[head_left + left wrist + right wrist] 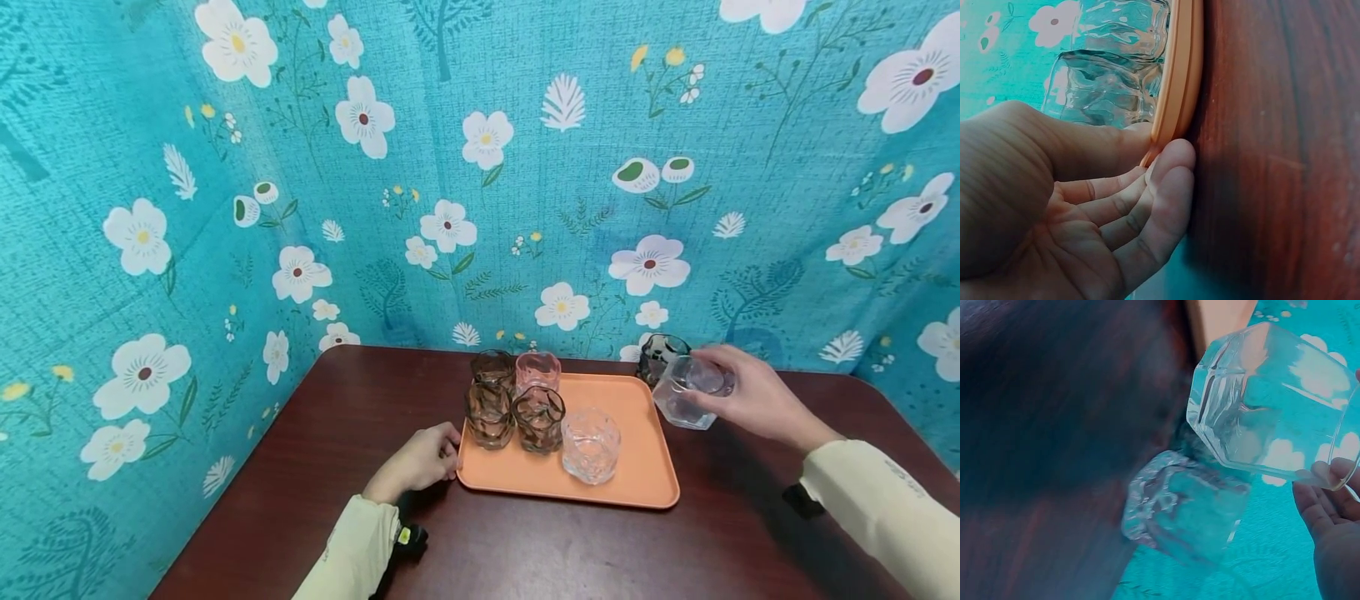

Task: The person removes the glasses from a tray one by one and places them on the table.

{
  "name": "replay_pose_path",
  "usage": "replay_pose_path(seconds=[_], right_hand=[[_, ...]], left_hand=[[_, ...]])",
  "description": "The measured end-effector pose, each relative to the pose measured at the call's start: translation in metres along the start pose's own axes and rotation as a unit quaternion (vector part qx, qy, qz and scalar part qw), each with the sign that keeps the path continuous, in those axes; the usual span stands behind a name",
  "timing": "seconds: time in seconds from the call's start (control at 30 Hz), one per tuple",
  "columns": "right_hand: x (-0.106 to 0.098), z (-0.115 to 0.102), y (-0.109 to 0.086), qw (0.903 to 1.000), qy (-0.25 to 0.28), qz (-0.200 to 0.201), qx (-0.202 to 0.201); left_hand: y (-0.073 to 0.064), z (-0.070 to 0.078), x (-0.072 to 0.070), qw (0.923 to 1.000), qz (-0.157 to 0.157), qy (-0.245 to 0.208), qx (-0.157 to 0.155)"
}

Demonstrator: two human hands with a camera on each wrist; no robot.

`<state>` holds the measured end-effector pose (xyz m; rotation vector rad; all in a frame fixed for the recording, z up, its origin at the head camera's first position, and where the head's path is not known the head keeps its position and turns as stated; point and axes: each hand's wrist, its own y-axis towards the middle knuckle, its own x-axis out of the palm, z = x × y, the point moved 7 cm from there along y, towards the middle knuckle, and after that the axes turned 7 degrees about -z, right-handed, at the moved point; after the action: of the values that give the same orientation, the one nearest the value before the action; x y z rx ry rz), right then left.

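My left hand (422,460) pinches the left rim of an orange tray (525,485); in the left wrist view the thumb lies on top and the fingers (1166,206) are beneath. A clear, faceted drinking glass (686,408) is in my right hand (757,396), tilted and raised just beyond the tray's right edge. The right wrist view shows fingertips (1335,472) at the rim of this glass (1260,406). Behind it, a smoky grey glass (658,348) stands on the table, partly hidden.
On the tray are brown glasses (489,423), (538,427), (492,363), a pink glass (538,368) and a clear textured glass (591,450). They crowd its left and middle. The dark wooden table (525,550) backs onto a blue flowered cloth (450,283).
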<state>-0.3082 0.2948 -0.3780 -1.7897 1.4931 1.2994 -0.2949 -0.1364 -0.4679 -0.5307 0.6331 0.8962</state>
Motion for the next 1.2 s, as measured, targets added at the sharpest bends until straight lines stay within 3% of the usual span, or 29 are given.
replay_pose_path(seconds=[0.23, 0.9, 1.2], right_hand=[[0.007, 0.013, -0.002, 0.9998, -0.004, -0.002, 0.019], [0.016, 0.014, 0.001, 0.9980, -0.001, -0.040, 0.049], [0.011, 0.009, 0.004, 0.9994, 0.000, -0.022, 0.027]], left_hand=[[0.001, 0.000, 0.000, 1.0000, 0.002, -0.001, 0.006], [0.001, 0.000, -0.001, 0.9999, 0.000, -0.010, -0.006], [-0.001, 0.000, -0.001, 1.0000, 0.004, -0.008, 0.000]])
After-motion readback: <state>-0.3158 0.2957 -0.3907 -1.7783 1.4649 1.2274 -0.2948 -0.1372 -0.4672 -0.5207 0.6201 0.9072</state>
